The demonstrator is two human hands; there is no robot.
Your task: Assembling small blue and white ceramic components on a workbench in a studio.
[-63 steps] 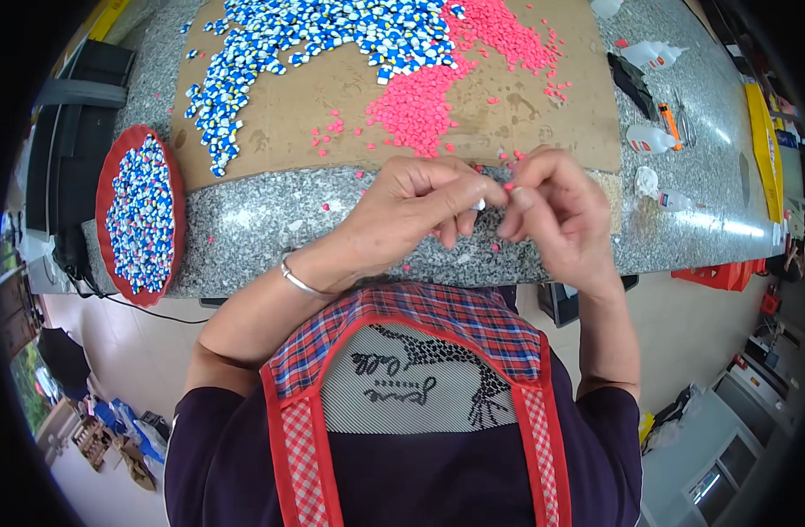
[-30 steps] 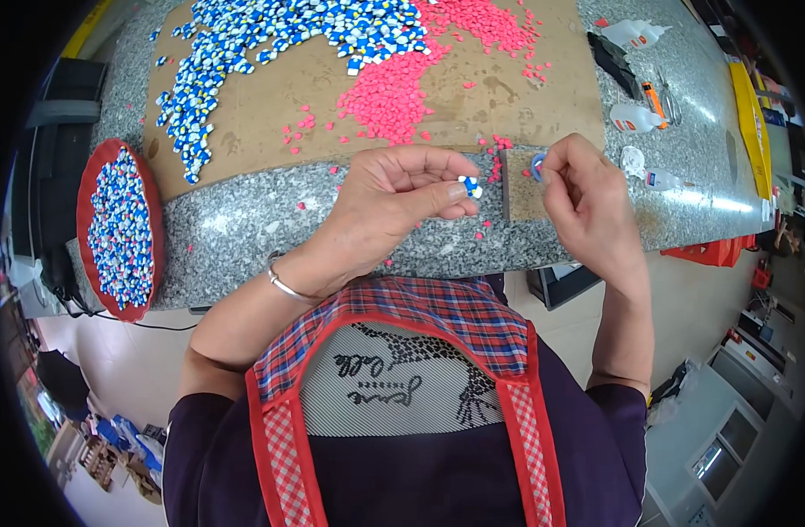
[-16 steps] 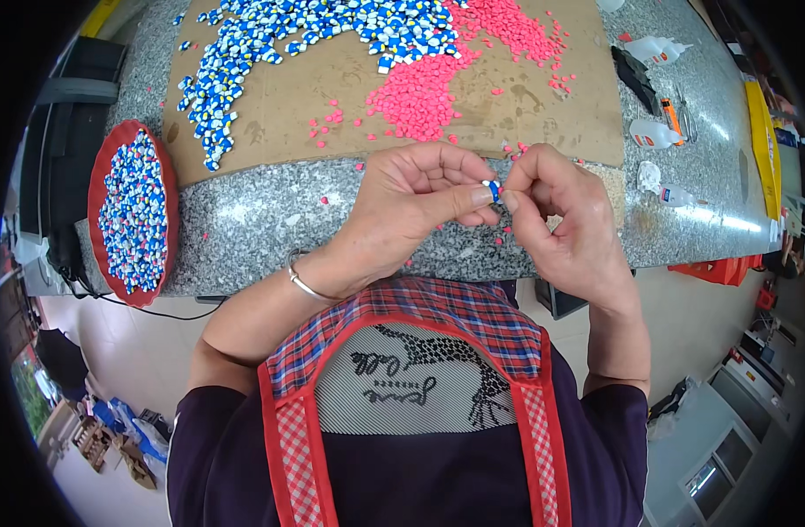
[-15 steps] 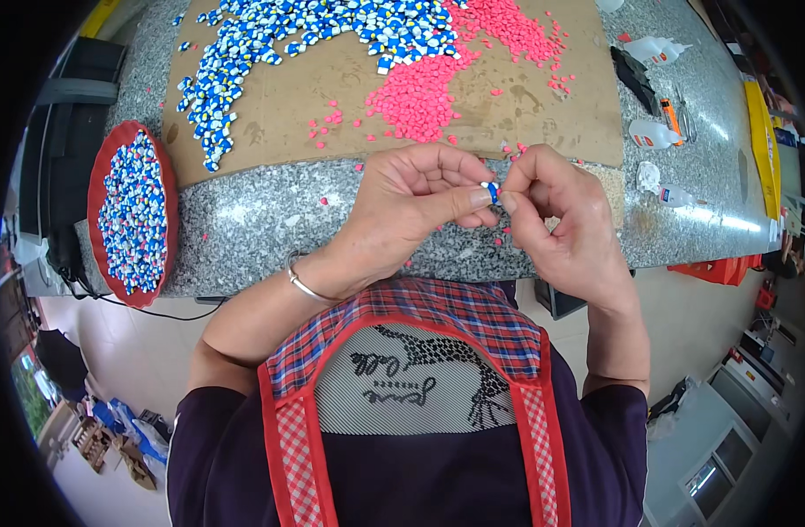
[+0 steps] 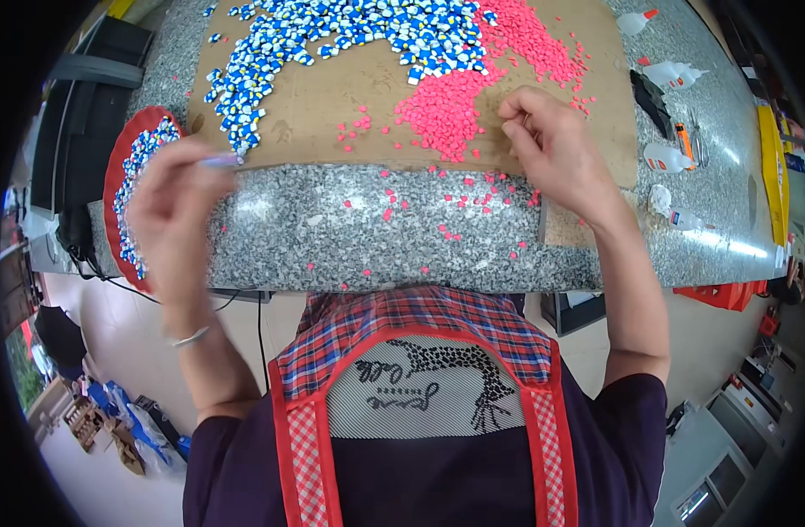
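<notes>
My left hand (image 5: 170, 211) is raised over the counter's left end, beside the red tray (image 5: 113, 189) of blue and white pieces. Its fingertips pinch a small pale piece (image 5: 220, 161), blurred by motion. My right hand (image 5: 556, 149) rests on the cardboard sheet (image 5: 332, 105) at the right edge of the pink pieces pile (image 5: 446, 110). Its fingertips are bunched together among the pink pieces, and whether they hold one is hidden. A wide spread of blue and white pieces (image 5: 359, 35) covers the sheet's far side.
The sheet lies on a speckled granite counter (image 5: 332, 237) with loose pink pieces scattered on it. Glue bottles (image 5: 666, 158) and a black object (image 5: 653, 97) lie at the right. A black box (image 5: 78, 105) stands at the left end.
My hands have come apart. The left swung out left toward the red tray with the small piece. The right reached forward onto the pink pile.
</notes>
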